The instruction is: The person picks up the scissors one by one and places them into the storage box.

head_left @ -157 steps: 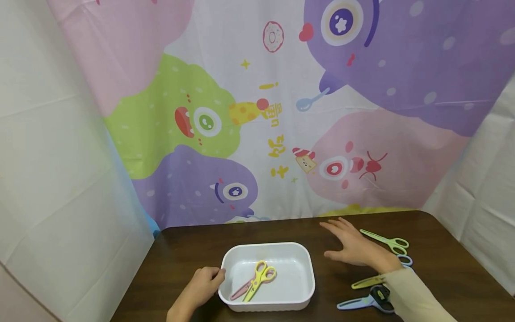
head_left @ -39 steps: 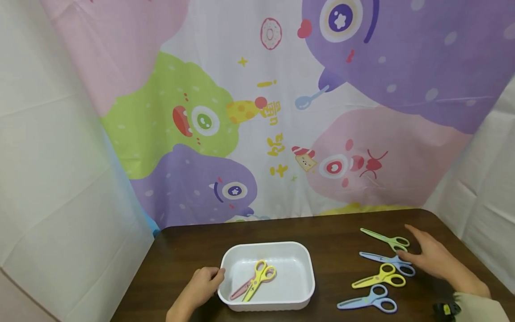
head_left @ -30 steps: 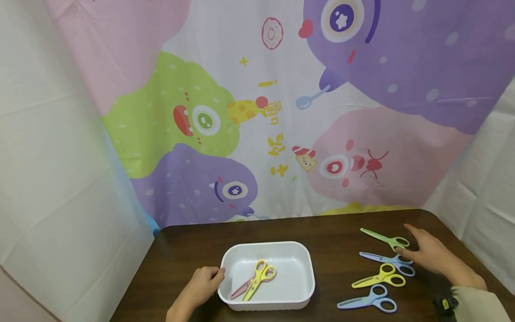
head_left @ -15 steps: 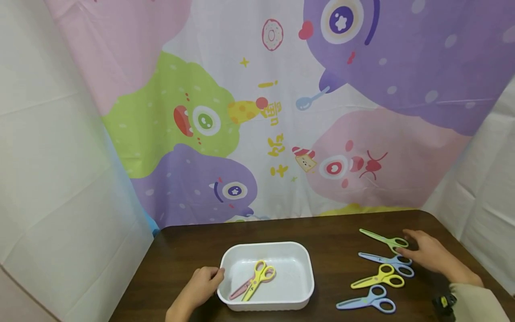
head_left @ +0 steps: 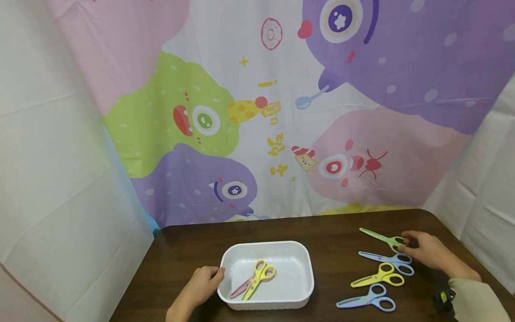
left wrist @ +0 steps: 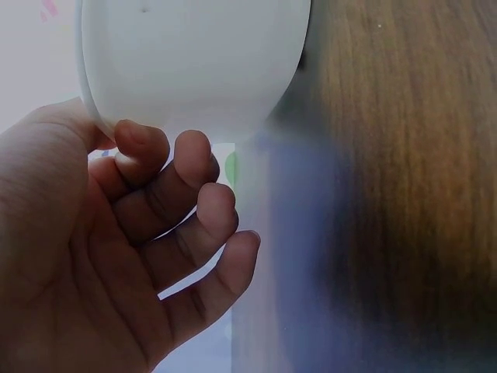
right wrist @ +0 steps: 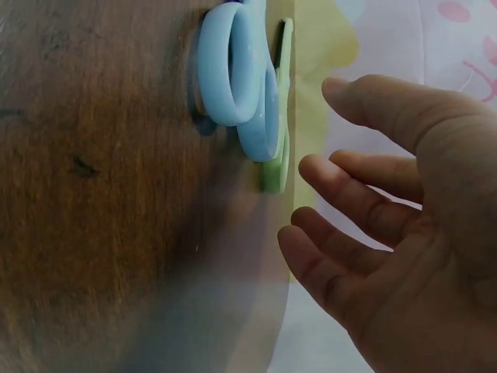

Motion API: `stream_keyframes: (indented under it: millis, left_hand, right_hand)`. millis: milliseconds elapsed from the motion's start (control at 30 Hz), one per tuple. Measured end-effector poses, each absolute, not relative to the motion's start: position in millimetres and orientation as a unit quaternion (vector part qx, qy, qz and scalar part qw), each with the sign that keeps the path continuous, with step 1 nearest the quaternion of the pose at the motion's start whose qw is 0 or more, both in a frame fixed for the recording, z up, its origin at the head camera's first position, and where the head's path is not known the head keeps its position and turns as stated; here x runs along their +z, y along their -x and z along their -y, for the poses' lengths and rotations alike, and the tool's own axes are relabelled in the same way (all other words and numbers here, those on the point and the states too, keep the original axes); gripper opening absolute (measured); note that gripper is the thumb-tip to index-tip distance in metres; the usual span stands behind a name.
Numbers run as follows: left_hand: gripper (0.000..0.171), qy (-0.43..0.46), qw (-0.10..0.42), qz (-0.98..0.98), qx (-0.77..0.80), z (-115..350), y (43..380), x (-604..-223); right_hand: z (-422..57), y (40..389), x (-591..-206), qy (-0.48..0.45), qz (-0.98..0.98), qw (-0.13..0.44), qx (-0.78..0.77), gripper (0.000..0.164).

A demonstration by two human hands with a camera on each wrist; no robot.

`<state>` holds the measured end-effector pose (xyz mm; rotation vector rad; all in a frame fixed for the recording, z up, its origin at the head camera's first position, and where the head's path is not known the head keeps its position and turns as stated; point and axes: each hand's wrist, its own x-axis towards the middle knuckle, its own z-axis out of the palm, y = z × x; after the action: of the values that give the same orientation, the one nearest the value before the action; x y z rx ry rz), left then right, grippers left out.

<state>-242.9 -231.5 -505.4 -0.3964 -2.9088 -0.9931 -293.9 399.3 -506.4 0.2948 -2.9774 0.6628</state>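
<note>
My left hand [head_left: 203, 284] grips the left rim of a white plastic basin [head_left: 265, 305]; in the left wrist view the thumb and index finger pinch its edge, the other fingers loosely bent. Inside lie yellow scissors [head_left: 254, 285] crossed over pink scissors [head_left: 240, 290]. My right hand [head_left: 432, 252] hovers with parted, slightly bent fingers at the handles of the green scissors [head_left: 380, 235]. From the right wrist view, a gap shows between its fingertips and the green handle [right wrist: 275, 179]. Just nearer lie blue scissors [head_left: 376, 256], their loops close below the thumb.
Yellow scissors [head_left: 364, 282] and a second blue pair [head_left: 356, 302] lie in front of them, blades pointing left. The dark wooden table [head_left: 334, 241] ends at a cartoon-printed curtain [head_left: 281, 197]. White cloth [head_left: 72, 156] hangs at both sides.
My right hand has moved from between basin and scissors to the far right; lately its thumb and fingers have drawn closer together by the green handles. The left hand stays on the basin.
</note>
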Motion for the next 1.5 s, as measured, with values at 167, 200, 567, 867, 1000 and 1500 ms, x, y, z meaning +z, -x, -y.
stream_keyframes:
  millis: [167,200,567,867,1000,1500]
  left_hand:
    - [0.038,0.128,0.024,0.939,-0.32,231.4,243.3,-504.2]
    - [0.039,0.128,0.025,0.939,-0.32,231.2,243.4,-503.8]
    - [0.04,0.128,0.03,0.937,-0.323,230.9,245.3,-504.1]
    - [0.039,0.127,0.025,0.938,-0.322,230.7,244.4,-502.8]
    - [0.039,0.128,0.024,0.937,-0.323,230.3,244.2,-502.5]
    - [0.039,0.118,0.019,0.937,-0.328,231.5,243.7,-506.7]
  right_hand:
    - [-400.4,297.1,-507.5,-0.1,0.97,0.047,0.215,0.049]
    - [-400.5,297.6,-507.6,-0.101,0.97,0.049,0.214,0.047]
    - [-403.3,302.3,-509.3,-0.102,0.973,0.037,0.203,0.039]
    - [-406.3,306.5,-515.4,-0.097,0.973,0.033,0.207,0.035]
    - [-407.0,308.7,-518.2,-0.098,0.972,0.032,0.21,0.034]
    - [-407.4,316.9,-523.0,-0.115,0.969,0.004,0.219,0.04]
